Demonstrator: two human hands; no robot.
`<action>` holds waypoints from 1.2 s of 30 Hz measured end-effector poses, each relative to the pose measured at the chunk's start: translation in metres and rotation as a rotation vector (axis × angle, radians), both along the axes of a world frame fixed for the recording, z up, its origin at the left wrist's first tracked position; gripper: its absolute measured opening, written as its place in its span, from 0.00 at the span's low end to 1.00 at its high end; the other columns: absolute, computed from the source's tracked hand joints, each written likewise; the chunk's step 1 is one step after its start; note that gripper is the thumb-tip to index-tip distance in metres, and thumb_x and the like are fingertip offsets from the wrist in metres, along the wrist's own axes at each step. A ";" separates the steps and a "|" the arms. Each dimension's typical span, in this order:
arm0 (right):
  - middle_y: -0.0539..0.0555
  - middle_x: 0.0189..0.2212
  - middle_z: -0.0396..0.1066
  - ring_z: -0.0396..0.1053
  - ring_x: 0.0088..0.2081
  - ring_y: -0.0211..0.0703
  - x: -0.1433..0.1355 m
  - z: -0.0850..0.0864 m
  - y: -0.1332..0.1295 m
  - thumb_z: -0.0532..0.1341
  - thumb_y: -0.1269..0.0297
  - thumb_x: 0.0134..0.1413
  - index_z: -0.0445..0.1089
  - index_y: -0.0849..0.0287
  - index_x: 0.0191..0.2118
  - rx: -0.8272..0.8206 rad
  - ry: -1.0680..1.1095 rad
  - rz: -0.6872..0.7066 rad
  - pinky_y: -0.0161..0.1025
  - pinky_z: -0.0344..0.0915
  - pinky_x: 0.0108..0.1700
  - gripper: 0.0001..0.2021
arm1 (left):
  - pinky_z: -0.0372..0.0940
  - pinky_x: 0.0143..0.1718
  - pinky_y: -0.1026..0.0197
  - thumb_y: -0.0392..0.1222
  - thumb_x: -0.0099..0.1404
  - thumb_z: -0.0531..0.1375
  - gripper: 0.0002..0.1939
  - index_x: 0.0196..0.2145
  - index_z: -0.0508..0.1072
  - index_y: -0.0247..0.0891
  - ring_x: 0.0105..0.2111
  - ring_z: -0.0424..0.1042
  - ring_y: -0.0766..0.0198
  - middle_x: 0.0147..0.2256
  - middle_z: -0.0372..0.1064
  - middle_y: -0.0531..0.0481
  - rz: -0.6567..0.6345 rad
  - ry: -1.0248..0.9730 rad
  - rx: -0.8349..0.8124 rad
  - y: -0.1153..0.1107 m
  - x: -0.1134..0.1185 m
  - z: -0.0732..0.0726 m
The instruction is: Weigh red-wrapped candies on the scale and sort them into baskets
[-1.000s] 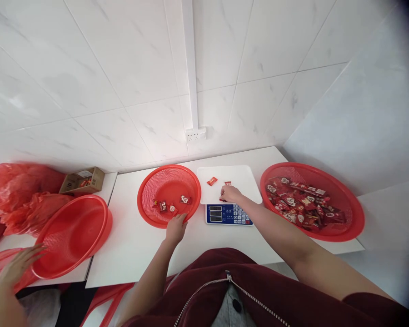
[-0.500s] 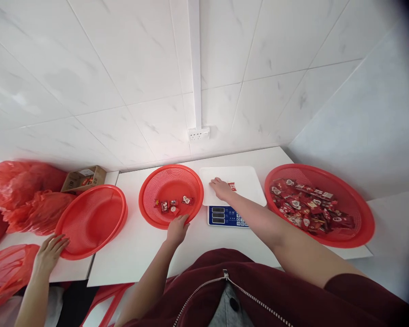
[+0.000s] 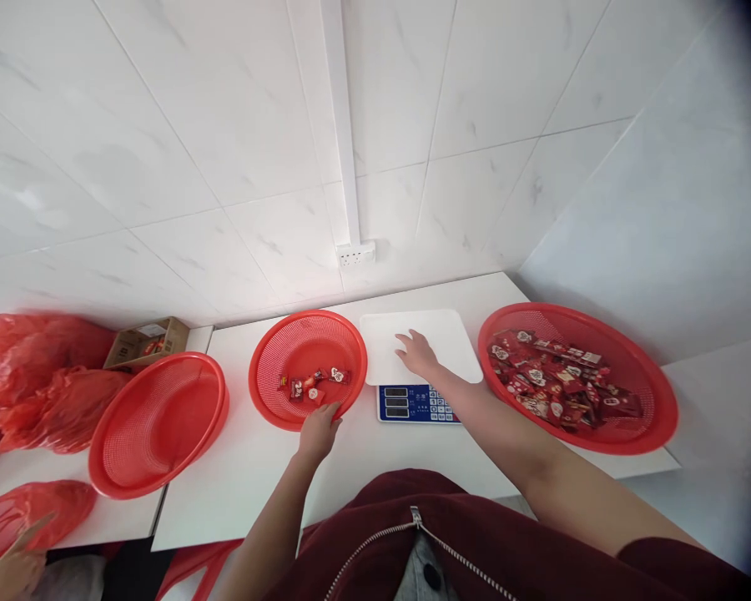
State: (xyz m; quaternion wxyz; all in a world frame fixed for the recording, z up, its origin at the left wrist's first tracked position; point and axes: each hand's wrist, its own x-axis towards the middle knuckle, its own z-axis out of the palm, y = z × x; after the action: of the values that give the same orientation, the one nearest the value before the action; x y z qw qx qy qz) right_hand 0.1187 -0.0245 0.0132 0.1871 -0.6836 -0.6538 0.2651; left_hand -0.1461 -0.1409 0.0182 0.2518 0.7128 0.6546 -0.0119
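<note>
Wrapped sweets (image 3: 314,394) are lying in the middle basket (image 3: 254,377), whose near rim the left hand (image 3: 319,431) is touching, grip unclear, while the right hand (image 3: 418,355) is reaching, fingers spread, over the scale (image 3: 418,404), where sweets are no longer showing, so their transfer is probably finishing.

"What sort of place is this?"
"A small workroom, or a shop's back room; I can't tell which."
"What shows it?"
"The digital scale (image 3: 401,374) on a white table (image 3: 356,451), mainly. Right of the scale sits a basket (image 3: 660,409) of small wrapped packets (image 3: 560,388); well left of the scale, red bags (image 3: 50,367) and a carton (image 3: 128,354); behind the scale, a tiled wall (image 3: 269,142) with a socket (image 3: 356,254)."
</note>
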 end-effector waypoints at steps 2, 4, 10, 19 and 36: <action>0.62 0.58 0.59 0.50 0.62 0.58 0.022 -0.009 -0.005 0.57 0.73 0.53 0.71 0.59 0.48 -0.035 -0.017 -0.036 0.52 0.54 0.58 0.17 | 0.61 0.46 0.57 0.39 0.65 0.52 0.18 0.52 0.68 0.39 0.46 0.68 0.55 0.47 0.70 0.44 0.005 0.012 0.021 0.000 -0.002 0.002; 0.61 0.54 0.64 0.54 0.60 0.56 0.036 -0.015 -0.009 0.56 0.76 0.52 0.73 0.60 0.45 -0.030 0.011 -0.040 0.49 0.55 0.57 0.16 | 0.60 0.46 0.58 0.38 0.65 0.52 0.18 0.52 0.68 0.40 0.46 0.69 0.56 0.47 0.71 0.44 0.004 0.020 0.028 0.001 -0.004 0.005; 0.56 0.51 0.70 0.67 0.52 0.46 -0.007 0.009 -0.014 0.56 0.68 0.55 0.68 0.56 0.53 -0.031 0.239 0.009 0.44 0.62 0.53 0.18 | 0.60 0.47 0.58 0.38 0.65 0.53 0.19 0.53 0.67 0.41 0.48 0.68 0.57 0.48 0.70 0.45 0.001 0.061 0.002 0.003 -0.008 0.009; 0.55 0.61 0.58 0.60 0.58 0.49 -0.051 0.059 -0.068 0.61 0.58 0.53 0.59 0.50 0.60 -0.177 0.640 0.324 0.48 0.61 0.56 0.28 | 0.60 0.46 0.57 0.38 0.66 0.51 0.19 0.54 0.65 0.42 0.47 0.69 0.57 0.50 0.69 0.44 -0.004 0.110 0.006 0.020 -0.025 0.013; 0.58 0.41 0.73 0.73 0.37 0.45 0.002 -0.005 -0.236 0.59 0.59 0.49 0.68 0.59 0.49 -0.212 0.606 -0.449 0.44 0.69 0.42 0.20 | 0.61 0.45 0.58 0.38 0.67 0.49 0.20 0.56 0.63 0.37 0.48 0.68 0.57 0.52 0.67 0.41 -0.253 0.126 0.008 0.040 -0.075 0.009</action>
State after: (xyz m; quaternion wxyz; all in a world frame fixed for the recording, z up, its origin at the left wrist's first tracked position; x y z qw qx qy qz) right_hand 0.1209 -0.2601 0.0084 0.3533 -0.7157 -0.3721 0.4738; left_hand -0.2208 -0.1010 0.0271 0.2039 0.7885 0.5738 -0.0858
